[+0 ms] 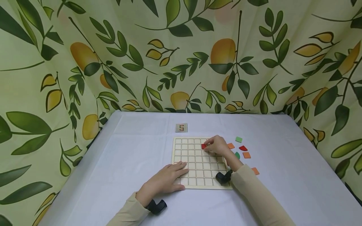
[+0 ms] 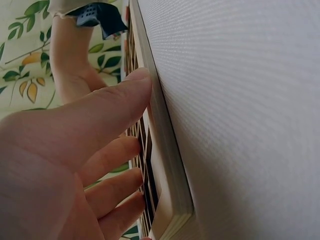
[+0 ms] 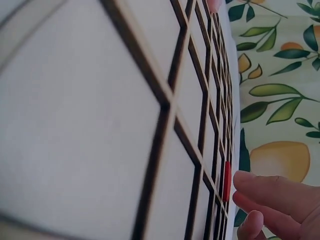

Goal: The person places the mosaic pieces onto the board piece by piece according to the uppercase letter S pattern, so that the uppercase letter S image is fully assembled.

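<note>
Sitting on the board (image 1: 191,166) (right fingers (image 3: 272,190) beside) is a red piece (image 1: 203,146).

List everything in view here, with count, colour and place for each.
Leaf-and-fruit-print fabric curtain: 1, cream, green, orange, behind table
Cloth-covered table: 1, white, under everything
Square wooden grid board: 1, pale beige, on table
Small gridded picture card: 1, beige and brown, beyond board
Flat red piece: 1, red, on board
Flat square tile: 1, green, right of board
Flat orange tiles: 3, orange, right of board
Curved-edged tiles: 2, one red, one green, right of board; others may be hidden
Wrist devices: 2, black, at wrists
Sleeves: 2, beige, on forearms
Left hand: 1, bare, on board's left edge
Right hand: 1, bare, at red piece
</note>
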The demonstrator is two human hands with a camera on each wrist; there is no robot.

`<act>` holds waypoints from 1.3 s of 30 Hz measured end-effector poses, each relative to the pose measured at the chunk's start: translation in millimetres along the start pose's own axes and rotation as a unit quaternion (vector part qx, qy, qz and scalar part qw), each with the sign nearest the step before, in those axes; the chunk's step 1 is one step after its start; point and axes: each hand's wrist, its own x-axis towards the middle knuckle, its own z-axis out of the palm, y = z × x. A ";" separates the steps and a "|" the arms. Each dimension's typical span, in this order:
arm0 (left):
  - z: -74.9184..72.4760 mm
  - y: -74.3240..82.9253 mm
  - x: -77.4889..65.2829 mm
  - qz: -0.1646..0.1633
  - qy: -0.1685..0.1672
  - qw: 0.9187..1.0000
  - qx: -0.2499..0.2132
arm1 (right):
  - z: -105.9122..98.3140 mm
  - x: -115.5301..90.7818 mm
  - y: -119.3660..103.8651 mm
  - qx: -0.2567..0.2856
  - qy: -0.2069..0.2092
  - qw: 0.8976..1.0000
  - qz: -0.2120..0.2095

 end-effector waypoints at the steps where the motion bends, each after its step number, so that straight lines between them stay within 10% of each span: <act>1: 0.1 -0.2 0.0 0.001 0.001 1.000 -0.001 | -0.5 -0.9 1.1 0.005 0.001 1.000 -0.001; 20: 2.6 -2.5 0.8 0.005 0.012 1.000 0.022 | -33.9 -10.3 38.9 0.057 0.012 0.994 -0.092; 39: 2.4 -2.7 0.0 0.014 0.029 0.999 0.027 | -64.6 -18.8 69.0 0.060 0.008 0.997 -0.047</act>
